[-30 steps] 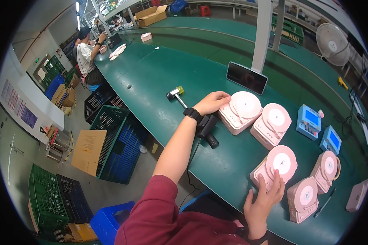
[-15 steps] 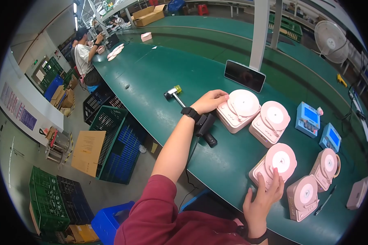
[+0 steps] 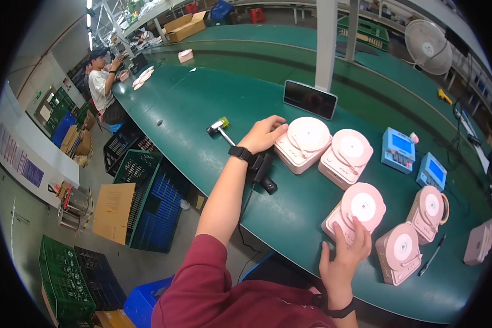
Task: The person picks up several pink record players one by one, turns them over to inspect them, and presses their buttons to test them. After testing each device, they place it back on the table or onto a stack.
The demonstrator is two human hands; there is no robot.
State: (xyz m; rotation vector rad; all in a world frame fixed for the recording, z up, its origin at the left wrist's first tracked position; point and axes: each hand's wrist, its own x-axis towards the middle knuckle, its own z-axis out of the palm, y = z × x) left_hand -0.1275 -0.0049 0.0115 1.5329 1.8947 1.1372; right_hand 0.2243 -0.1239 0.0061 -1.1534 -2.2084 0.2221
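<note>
My left hand (image 3: 261, 136) rests with its fingertips against the left edge of a pink toy record player (image 3: 307, 143). Fingers spread, my right hand (image 3: 345, 261) touches the front of another pink record player (image 3: 364, 205) nearer to me. Between them at the back is a third player (image 3: 349, 156), close beside the first. Two more, a nearer one (image 3: 400, 252) and one with a tan loop at its side (image 3: 429, 210), stand on the right. Below my left wrist lies a black handheld device (image 3: 263, 175) with a cable.
A mallet (image 3: 220, 128) lies left of my left hand. Behind the players, a phone (image 3: 310, 99) leans by a white post. Two blue meters (image 3: 399, 148) and a pen (image 3: 432, 256) are at right. Green crates (image 3: 142, 197) stand beyond the table's left edge; a person (image 3: 101, 87) works farther off.
The whole view has shifted, so the table and things sit slightly farther left in the picture. Both hands keep touching the same two players, with little visible movement.
</note>
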